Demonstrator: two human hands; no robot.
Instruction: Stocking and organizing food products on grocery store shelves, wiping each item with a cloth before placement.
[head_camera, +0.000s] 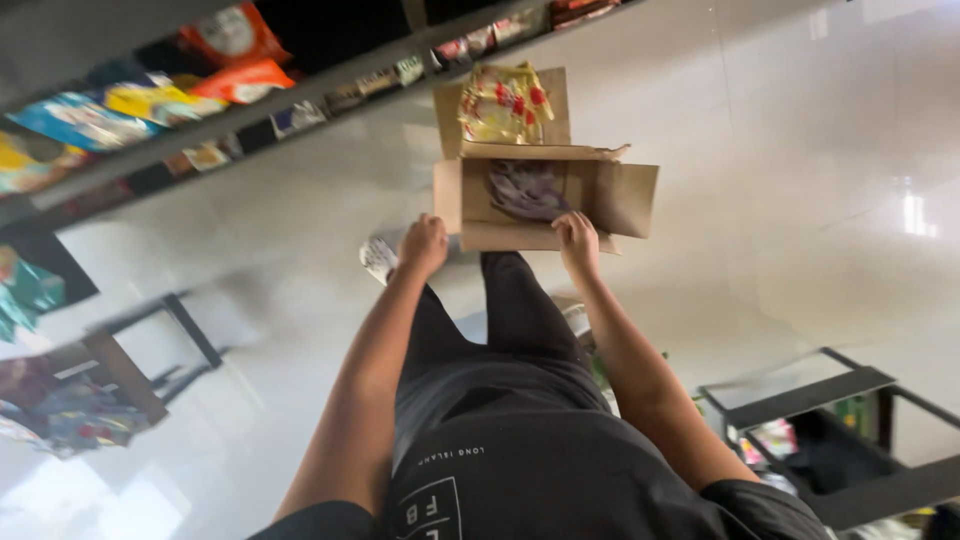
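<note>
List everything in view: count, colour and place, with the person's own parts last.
cardboard box: one, brown, open on the floor, centre.
snack packet: one, yellow and red, on the box's far flap.
dark packet: one, purplish, inside the box.
shelf packets: several, orange, yellow and blue, on the grey shelf upper left.
floor: one, pale glossy tiles.
black rack: one, lower right.
stand: one, dark frame, left.
shoe: one, white, beside the box.
left hand: one, at the box's near edge.
right hand: one, on the box's near flap.
</note>
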